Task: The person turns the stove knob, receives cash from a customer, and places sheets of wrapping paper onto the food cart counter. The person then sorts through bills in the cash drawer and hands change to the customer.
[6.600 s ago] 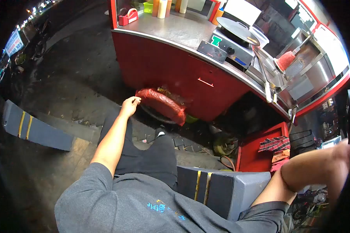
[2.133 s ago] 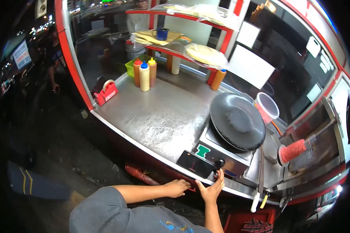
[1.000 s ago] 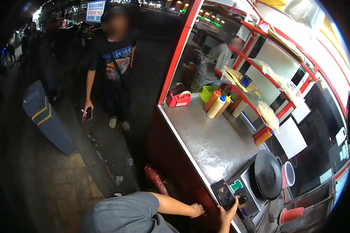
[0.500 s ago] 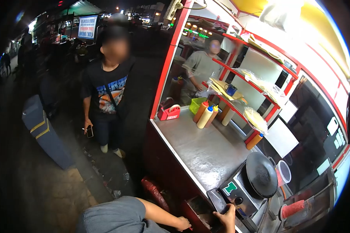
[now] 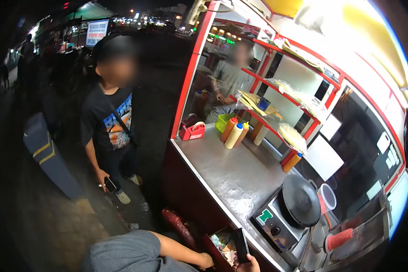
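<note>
My right hand (image 5: 246,264) is closed round a black smartphone (image 5: 241,245), held upright above the right side of an open red drawer (image 5: 216,252) under the counter. Inside the drawer lie crumpled papers (image 5: 223,242) that look like banknotes, partly hidden by the phone. At the drawer's front edge my left hand (image 5: 206,261) is curled, its fingertips mostly hidden. A gas stove (image 5: 279,226) with a black wok (image 5: 300,201) stands on the counter above my right hand.
Sauce bottles (image 5: 234,135), a red tape dispenser (image 5: 192,131) and a green basket (image 5: 224,121) stand at the counter's far end. A person in a black shirt (image 5: 115,113) holds a phone beside the cart. Another person (image 5: 229,77) is behind the glass.
My right hand has moved left with the phone, from beside the stove to above the drawer. My left hand and the drawer front shifted slightly left, and the papers inside now show.
</note>
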The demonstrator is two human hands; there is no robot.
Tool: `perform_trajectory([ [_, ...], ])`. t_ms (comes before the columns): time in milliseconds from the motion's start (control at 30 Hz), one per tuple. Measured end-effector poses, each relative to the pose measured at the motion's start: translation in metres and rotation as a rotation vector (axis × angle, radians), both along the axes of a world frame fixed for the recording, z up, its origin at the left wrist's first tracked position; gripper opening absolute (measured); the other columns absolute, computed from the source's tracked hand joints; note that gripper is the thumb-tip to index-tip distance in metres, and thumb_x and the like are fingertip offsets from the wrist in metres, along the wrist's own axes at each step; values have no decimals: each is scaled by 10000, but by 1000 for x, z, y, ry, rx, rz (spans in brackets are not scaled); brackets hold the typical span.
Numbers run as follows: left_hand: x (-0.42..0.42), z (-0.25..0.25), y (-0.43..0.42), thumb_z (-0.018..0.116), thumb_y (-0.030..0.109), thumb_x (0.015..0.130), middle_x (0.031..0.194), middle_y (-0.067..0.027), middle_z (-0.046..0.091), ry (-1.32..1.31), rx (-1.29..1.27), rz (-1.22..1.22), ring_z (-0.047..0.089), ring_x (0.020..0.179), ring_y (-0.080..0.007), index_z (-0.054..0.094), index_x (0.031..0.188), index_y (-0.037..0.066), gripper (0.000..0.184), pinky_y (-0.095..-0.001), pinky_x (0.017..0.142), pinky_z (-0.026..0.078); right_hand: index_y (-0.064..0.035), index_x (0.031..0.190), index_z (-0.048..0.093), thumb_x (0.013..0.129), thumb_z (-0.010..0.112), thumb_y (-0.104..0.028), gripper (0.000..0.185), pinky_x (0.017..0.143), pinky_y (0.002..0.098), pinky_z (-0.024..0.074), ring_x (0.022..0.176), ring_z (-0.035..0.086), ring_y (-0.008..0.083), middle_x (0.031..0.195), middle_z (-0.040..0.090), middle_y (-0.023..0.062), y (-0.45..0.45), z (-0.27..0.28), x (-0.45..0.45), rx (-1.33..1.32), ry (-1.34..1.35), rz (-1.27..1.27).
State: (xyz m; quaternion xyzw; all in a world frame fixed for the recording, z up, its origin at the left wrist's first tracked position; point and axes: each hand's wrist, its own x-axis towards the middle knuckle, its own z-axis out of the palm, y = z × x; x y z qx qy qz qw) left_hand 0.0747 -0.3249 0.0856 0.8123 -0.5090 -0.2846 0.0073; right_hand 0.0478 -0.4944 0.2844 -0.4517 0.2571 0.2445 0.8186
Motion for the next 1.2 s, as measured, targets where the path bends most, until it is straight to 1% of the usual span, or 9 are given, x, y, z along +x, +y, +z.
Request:
perform_trajectory([
  [33, 4, -11, -1, 805, 336, 827, 1214, -165, 704, 102, -29, -28, 674, 1145, -338, 637, 1303, 39, 585, -477, 903, 566, -24, 1031, 682, 885, 734, -361, 370, 670, 345, 550, 769, 650, 250, 874, 691, 95, -1, -6, -3, 19, -12, 17],
  [100, 3, 13, 12, 782, 351, 852, 1211, -157, 720, 121, -31, -20, 691, 1134, -329, 692, 1240, 43, 504, -475, 900, 571, -18, 993, 679, 855, 773, -275, 306, 738, 377, 540, 800, 629, 276, 890, 675, 132, -44, -26, 12, -258, 263, 266],
  [167, 1, 25, 15, 768, 360, 871, 1238, -150, 711, 117, -8, -26, 676, 1162, -336, 690, 1253, 40, 505, -469, 925, 563, 28, 1097, 684, 862, 792, -367, 473, 818, 354, 526, 929, 657, 205, 1006, 707, 110, -57, -59, 23, -489, -69, 342],
  [200, 0, 30, 17, 763, 362, 875, 1244, -152, 708, 139, 1, -22, 675, 1162, -338, 696, 1241, 34, 496, -474, 926, 561, 22, 1030, 712, 947, 697, -300, 333, 752, 323, 516, 875, 650, 161, 938, 706, 74, -49, -58, 27, -725, -72, 382],
  [300, 6, 43, 20, 754, 359, 882, 1231, -160, 712, 178, 44, -43, 676, 1150, -347, 708, 1211, 17, 477, -481, 922, 558, 93, 1131, 668, 818, 766, -533, 707, 885, 412, 545, 1052, 696, 321, 1121, 714, 257, -8, -26, 42, -1321, -98, 608],
  [400, 4, 31, 19, 737, 354, 887, 1167, -188, 724, 192, 1, -68, 691, 1091, -374, 720, 1133, -8, 438, -502, 881, 558, 115, 1244, 581, 701, 789, -666, 973, 999, 455, 514, 1177, 646, 414, 1239, 641, 343, -21, -102, 65, -1560, -207, 745],
  [500, 5, 24, 21, 722, 343, 897, 1127, -208, 730, 185, -44, -57, 699, 1055, -391, 727, 1092, -16, 409, -510, 865, 557, 108, 1277, 538, 690, 792, -681, 1016, 1014, 453, 515, 1205, 629, 415, 1285, 614, 333, 1, -102, 67, -1670, -222, 953],
  [633, 4, 31, 23, 733, 336, 890, 1133, -187, 733, 187, -2, -20, 698, 1072, -369, 740, 1095, -18, 409, -496, 886, 558, -28, 1378, 480, 750, 783, -627, 919, 1025, 484, 503, 1214, 628, 400, 1319, 620, 259, 13, -114, 72, -1751, -145, 1155],
  [1200, -3, 13, 28, 642, 333, 940, 1065, -232, 732, 126, -78, 3, 711, 1020, -379, 737, 1044, -8, 369, -505, 852, 563, -163, 1436, 487, 780, 805, -436, 779, 903, 454, 572, 1104, 700, 338, 1211, 706, 164, 20, -127, 67, -1686, -275, 1116],
])
